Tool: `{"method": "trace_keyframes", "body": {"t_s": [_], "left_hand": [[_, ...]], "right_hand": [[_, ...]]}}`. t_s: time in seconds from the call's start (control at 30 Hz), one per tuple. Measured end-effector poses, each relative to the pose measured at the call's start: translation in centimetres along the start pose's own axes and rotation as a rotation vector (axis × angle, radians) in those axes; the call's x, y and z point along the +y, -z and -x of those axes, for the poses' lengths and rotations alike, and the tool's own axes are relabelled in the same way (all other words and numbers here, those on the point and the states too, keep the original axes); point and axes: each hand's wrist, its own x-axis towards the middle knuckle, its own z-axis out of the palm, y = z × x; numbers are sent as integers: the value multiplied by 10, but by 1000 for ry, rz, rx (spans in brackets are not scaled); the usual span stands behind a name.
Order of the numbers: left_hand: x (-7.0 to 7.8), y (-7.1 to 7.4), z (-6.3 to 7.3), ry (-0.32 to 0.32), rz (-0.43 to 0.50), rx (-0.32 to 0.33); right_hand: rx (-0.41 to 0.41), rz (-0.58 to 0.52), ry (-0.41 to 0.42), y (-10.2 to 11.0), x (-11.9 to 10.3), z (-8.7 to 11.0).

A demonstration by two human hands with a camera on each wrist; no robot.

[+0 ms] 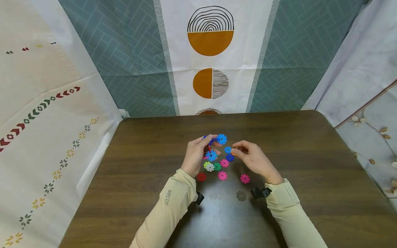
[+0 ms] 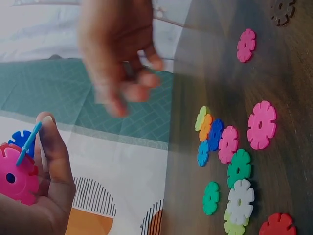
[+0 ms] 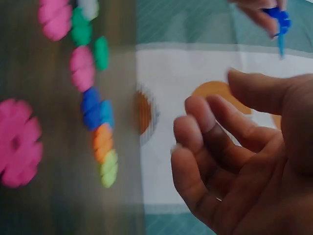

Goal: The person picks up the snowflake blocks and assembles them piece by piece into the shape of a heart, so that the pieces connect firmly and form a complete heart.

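Note:
My left hand grips a build of interlocked notched plastic discs, raised over the table. In it are a light blue disc, another light blue disc and, in the left wrist view, a pink disc beside a dark blue one. Much of the build hides behind the fingers. To the right hovers my right hand, holding nothing. The right wrist view shows its fingers loosely bent, with the thumb apart. In the head view its fingertips overlap an orange disc, which lies flat on the table in the left wrist view.
Loose discs lie on the brown wooden table: a dark blue disc, a green disc, a white disc, a red disc, several pink ones and a grey see-through disc. Patterned cloths hang behind and beside the table.

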Motion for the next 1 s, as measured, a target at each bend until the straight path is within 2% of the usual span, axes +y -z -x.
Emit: {"method": "trace_keyframes", "body": {"t_s": [0.2, 0.4, 0.6, 0.8, 1.0], "left_hand": [[0, 3, -1, -1, -31, 9], [-1, 6, -2, -7, -36, 9], [0, 7, -2, -23, -51, 9], [2, 7, -1, -19, -52, 10], [3, 7, 1, -7, -52, 17]], "right_hand": [[-122, 197, -74, -1, 15, 2], [-297, 358, -202, -2, 14, 8], [-363, 511, -269, -3, 13, 10], [-377, 553, -287, -4, 14, 14], [-372, 478, -248, -2, 16, 14]]}}
